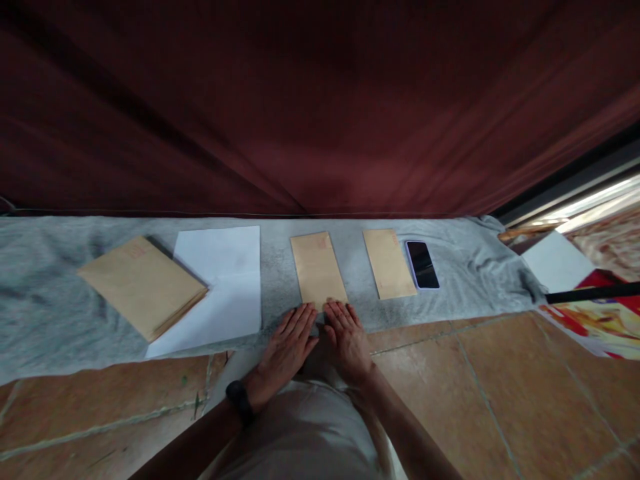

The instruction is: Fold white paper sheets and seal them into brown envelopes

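Observation:
A brown paper envelope (319,267) with faint red print lies flat in front of me on the grey cloth. At its near edge my left hand (289,339) rests with outstretched fingers, fingertips touching the left corner. My right hand (349,340) lies flat too, its fingertips on the near right corner. Both hands are open and grasp nothing. To the right lies another brown envelope (389,264). Off to the left, a stack of brown envelopes (140,283) sits askew, partly covering white paper sheets (235,287).
A phone (423,265) in a pale purple case lies beside the right envelope. The grey cloth (475,267) covers a narrow surface against a dark red curtain (320,133). Beyond its right end are a white sheet (557,260) and a colourful printed bag or sheet (600,323). Tiled floor (440,387) lies below.

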A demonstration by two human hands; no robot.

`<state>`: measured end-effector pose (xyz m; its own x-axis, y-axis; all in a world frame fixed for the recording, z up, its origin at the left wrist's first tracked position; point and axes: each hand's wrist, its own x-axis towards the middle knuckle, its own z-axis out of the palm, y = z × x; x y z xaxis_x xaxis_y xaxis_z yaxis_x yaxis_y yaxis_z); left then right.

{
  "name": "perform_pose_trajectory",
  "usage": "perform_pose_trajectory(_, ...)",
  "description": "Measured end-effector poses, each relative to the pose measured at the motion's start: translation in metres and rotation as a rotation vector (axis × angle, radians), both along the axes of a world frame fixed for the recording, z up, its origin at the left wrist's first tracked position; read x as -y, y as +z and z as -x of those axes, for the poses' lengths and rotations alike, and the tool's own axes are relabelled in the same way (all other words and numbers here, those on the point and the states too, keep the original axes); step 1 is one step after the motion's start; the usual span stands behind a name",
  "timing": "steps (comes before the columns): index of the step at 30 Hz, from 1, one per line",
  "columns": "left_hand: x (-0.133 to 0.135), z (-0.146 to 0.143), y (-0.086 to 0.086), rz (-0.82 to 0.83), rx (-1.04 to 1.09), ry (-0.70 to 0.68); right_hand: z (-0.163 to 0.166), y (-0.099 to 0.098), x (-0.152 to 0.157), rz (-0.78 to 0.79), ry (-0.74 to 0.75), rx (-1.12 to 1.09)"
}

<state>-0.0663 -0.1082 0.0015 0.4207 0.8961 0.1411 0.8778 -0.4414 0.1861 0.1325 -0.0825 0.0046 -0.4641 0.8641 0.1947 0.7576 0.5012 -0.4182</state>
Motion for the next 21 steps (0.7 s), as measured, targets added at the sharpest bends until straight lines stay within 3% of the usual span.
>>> perform_pose_trajectory(4, 0.002, 0.0, 0.0, -0.029, -0.004, 0.003, -0.012, 0.002, -0.005, -0.017, -0.056, 0.006)
perform_pose_trajectory(10, 0.002, -0.009, 0.0, -0.046, -0.023, 0.04, 0.007, 0.003, 0.002, 0.002, 0.036, 0.014)
perform_pose_trajectory(15, 0.002, 0.002, 0.003, -0.063, 0.011, 0.011, 0.0, 0.0, 0.001, -0.022, -0.031, 0.004)
perform_pose_trajectory(18, -0.001, 0.001, 0.002, -0.004, 0.136, 0.077, -0.006, 0.0, -0.001, -0.033, -0.046, 0.003)
perform_pose_trajectory(21, -0.011, -0.006, -0.003, 0.094, 0.396, 0.242, -0.004, -0.001, 0.001, -0.047, -0.059, 0.001)
